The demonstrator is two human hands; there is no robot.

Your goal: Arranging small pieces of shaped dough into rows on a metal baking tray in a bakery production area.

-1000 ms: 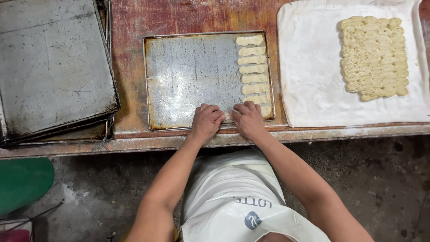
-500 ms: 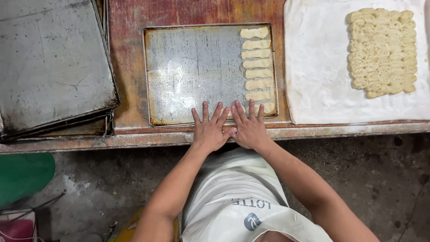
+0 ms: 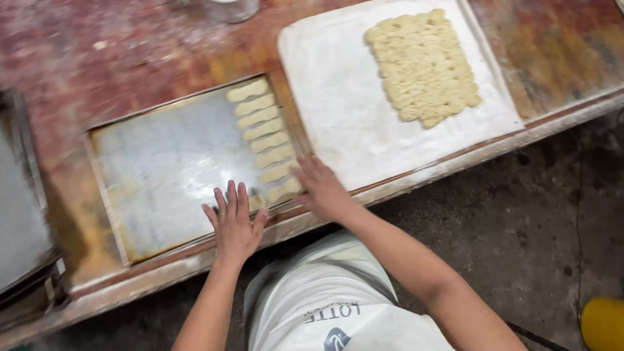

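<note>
- Baking tray [image 3: 162, 169]: one flat metal tray, floured, lies on the red-brown table [image 3: 117, 58], its near edge close to the table's near edge.
- Dough strips [image 3: 263, 129]: seven pale finger-shaped pieces counted, in one column along the tray's right side; the nearest sits just beside the right hand.
- Left hand [image 3: 234, 224]: palm down, fingers spread apart, resting flat on the tray's near edge; it holds nothing.
- Right hand [image 3: 322, 188]: open, fingers loosely apart, at the tray's near right corner; blurred, so contact with the last strip cannot be told.
- White cloth [image 3: 338, 97]: one, to the right of the tray.
- Dough sheet [image 3: 422, 65]: one scored slab lying on the cloth.
- Stacked trays [image 3: 19, 214]: at the left edge, count unclear.
</note>
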